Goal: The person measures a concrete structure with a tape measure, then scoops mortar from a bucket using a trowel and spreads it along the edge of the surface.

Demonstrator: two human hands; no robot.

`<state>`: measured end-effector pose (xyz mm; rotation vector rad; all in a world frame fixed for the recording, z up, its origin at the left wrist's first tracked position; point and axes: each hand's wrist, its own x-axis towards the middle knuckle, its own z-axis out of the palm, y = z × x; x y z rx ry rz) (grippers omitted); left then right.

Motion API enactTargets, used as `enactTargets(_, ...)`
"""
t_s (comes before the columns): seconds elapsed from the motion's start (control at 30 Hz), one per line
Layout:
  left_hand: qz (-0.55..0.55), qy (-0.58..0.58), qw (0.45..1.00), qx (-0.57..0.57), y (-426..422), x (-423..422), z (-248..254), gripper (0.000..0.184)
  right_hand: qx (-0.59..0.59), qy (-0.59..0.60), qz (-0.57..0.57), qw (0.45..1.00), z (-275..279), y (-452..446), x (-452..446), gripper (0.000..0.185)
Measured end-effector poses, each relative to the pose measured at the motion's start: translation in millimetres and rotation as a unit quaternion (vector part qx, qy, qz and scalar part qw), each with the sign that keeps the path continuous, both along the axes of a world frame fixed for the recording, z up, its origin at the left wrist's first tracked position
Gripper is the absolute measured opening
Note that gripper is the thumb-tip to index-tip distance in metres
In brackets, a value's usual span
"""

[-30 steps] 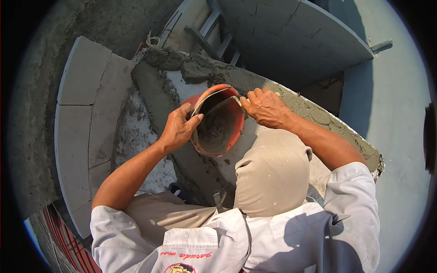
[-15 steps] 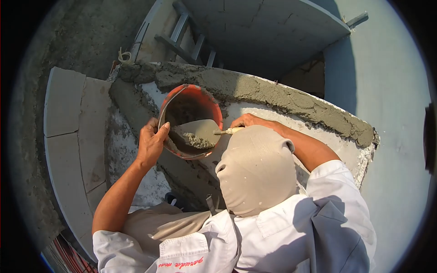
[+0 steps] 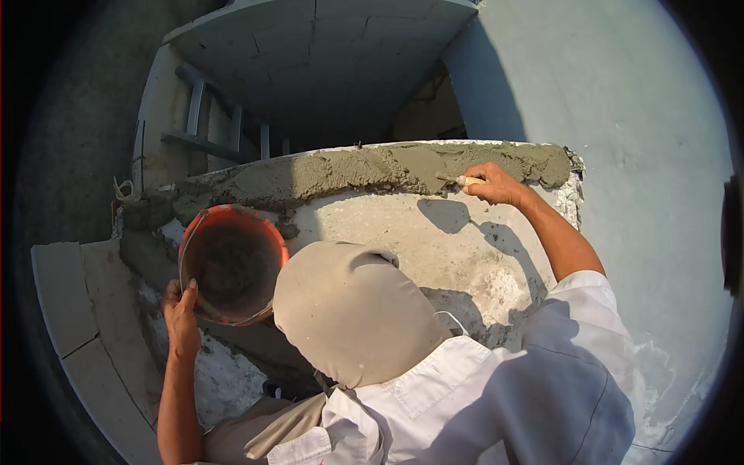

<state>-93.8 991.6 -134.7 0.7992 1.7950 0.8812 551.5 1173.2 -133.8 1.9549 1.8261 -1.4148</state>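
Note:
My left hand grips the near-left edge of an orange-red bucket, with the thumb over its rim. Dark grey residue coats the bucket's inside. Farther right, my right hand is closed around the pale handle of a trowel. The trowel's blade lies against a thick band of wet grey mortar along the far wall edge, and its outline is hard to separate from the mortar. Below it, the trowel's shadow falls on the pale ledge surface.
Beyond the mortar band is a deep recess with a grey metal ladder on its left. Pale blocks form a curved edge at left, and a smooth grey wall stands at right. Beige cloth blocks the lower middle.
My right hand has moved the trowel from inside the bucket, where it carried mortar, out right to the mortar band. My left hand stays on the bucket. The view has shifted right.

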Motion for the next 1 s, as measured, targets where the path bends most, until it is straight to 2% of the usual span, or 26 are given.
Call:
enactTargets(0.07,-0.001,0.009,1.0,0.003,0.5,1.0,1.5,0.027,0.078,-0.033,0.009,0.996,-4.1,6.5,41.0,0.025)
enactTargets(0.1,-0.001,0.015,1.0,0.003,0.8,2.5,2.7,0.028,0.164,-0.088,0.043,0.982,-8.8,6.9,59.1,0.025)
enactTargets(0.17,-0.002,0.021,1.0,0.003,0.6,2.1,3.4,0.028,0.329,-0.196,0.109,0.917,-16.7,7.2,81.2,0.025)
enactTargets(0.2,-0.002,0.02,1.0,0.002,0.5,1.1,1.8,0.028,0.291,-0.246,0.118,0.917,-5.6,5.8,76.9,0.024)
enactTargets(0.3,-0.011,0.018,1.0,0.002,1.6,2.5,2.1,0.028,0.343,-0.286,0.18,0.877,-32.2,-8.2,96.4,0.028)
enactTargets(0.33,-0.014,0.019,1.0,0.002,2.0,2.1,2.8,0.028,0.329,-0.289,0.168,0.883,-33.2,-14.6,98.9,0.035)
enactTargets(0.43,-0.029,0.022,0.999,0.004,-2.2,1.1,0.2,0.027,0.353,-0.299,0.154,0.873,-10.6,-23.2,98.5,0.035)
enactTargets(0.57,-0.025,0.005,1.0,0.0,-1.2,2.3,3.6,0.026,0.311,-0.341,0.1,0.881,0.9,-22.2,95.4,0.036)
enactTargets(0.77,-0.03,-0.002,1.0,-0.001,-0.4,1.2,3.2,0.024,0.301,-0.365,0.112,0.874,-15.1,-22.6,83.6,0.036)
enactTargets(0.87,-0.028,-0.012,1.0,-0.005,-1.1,-2.1,3.1,0.023,0.287,-0.415,0.167,0.847,-43.9,-12.5,97.2,0.038)
enactTargets(1.0,-0.029,-0.005,1.0,-0.003,-5.6,-7.3,1.0,0.023,0.276,-0.411,0.158,0.854,-19.4,-10.4,84.2,0.043)
